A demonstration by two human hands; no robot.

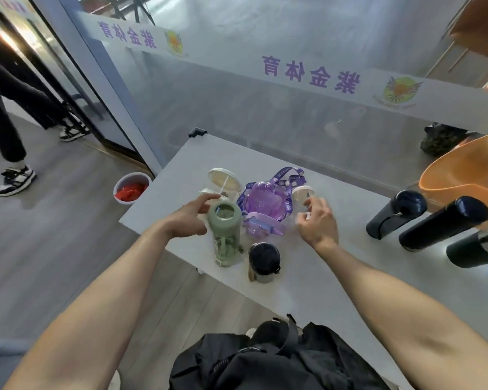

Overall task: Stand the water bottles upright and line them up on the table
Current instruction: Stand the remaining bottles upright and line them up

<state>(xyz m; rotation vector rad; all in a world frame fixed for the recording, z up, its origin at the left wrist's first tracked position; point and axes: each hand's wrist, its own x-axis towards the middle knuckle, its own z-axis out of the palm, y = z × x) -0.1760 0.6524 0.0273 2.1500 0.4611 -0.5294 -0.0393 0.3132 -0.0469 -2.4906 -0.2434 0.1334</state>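
on the table (307,277), the purple bottle (264,205) lies between both open, empty hands, left hand (188,220), right hand (319,220).

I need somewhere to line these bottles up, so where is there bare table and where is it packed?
Bare table runs along the near edge, between the small dark bottle and the dark flasks at the right. The far strip by the glass wall is also bare. It is crowded around the purple bottle, green bottle and clear cups.
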